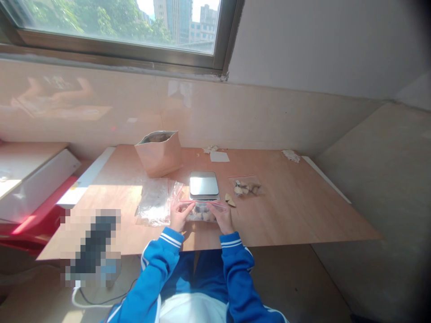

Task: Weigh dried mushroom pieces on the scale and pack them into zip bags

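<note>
Between my hands is a clear zip bag with a red seal line and several pale and dark pieces inside. My left hand pinches the bag's top edge at its left end. At the right end of the same edge, my right hand grips with thumb and fingers. Just beyond the bag sits a small scale with a bare metal plate. A stack of flat clear zip bags lies left of my left hand. Two or so loose tan pieces rest right of the scale.
A filled zip bag lies to the right of the scale. An open brown paper pouch stands at the back left. A white paper and crumpled scraps lie along the table's back edge. A blurred dark object is at the left front.
</note>
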Motion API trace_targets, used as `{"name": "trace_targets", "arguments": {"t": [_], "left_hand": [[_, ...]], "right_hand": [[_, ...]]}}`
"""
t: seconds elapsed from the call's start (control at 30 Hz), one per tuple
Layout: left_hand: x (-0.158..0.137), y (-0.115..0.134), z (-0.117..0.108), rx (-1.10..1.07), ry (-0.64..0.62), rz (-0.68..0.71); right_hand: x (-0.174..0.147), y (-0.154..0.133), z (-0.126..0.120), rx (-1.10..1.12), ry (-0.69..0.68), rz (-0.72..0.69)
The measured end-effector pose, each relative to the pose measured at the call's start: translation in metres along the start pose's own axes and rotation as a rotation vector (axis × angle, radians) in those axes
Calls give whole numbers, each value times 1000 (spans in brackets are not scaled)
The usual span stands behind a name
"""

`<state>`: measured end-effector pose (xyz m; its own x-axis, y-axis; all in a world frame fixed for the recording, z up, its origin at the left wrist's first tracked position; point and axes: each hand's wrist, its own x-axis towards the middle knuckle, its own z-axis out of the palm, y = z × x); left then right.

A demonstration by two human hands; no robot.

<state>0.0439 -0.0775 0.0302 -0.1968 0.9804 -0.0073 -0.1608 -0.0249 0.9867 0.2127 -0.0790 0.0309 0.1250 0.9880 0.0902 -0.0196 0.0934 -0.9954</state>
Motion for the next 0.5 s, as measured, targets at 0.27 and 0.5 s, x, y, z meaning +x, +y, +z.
{"name": "trace_targets", "arguments": {"t": [0.27, 0.5], "left_hand": [[-2, 8, 6, 49, -115, 25], [-5, 9, 7, 28, -108, 19]], "right_hand": [[-1, -7, 5, -1, -69, -2], [-4, -11, 12, 0, -28, -46]]}}
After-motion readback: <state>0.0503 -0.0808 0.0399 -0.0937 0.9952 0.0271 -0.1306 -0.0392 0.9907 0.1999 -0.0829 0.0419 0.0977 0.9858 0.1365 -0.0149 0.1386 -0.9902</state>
